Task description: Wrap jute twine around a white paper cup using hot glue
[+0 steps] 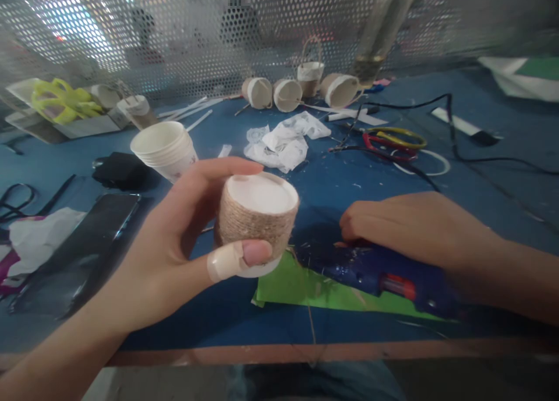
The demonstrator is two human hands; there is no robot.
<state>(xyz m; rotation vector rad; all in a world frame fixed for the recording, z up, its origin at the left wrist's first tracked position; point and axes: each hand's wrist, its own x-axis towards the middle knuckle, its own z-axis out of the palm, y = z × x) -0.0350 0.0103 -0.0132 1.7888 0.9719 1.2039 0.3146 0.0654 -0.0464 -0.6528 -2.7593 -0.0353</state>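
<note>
My left hand (174,244), with a bandage on its thumb, grips a paper cup wrapped in twine (257,220). The cup is upside down and tilted, its white base facing up, and bare white shows along its lower edge. My right hand (406,226) is curled over a blue glue gun (362,267). The gun's nozzle points left, close to the cup's lower right side. Its handle is hidden by the hand. Under the gun lies a green sheet (283,287), and a loose strand of twine (311,325) hangs over the table edge.
A stack of paper cups (163,148) stands behind my left hand. Crumpled white paper (288,142) lies mid-table, with several twine-wrapped cups (288,95) behind. Dark cables (452,127) run at right. A phone (82,249) and a black adapter (122,171) lie at left.
</note>
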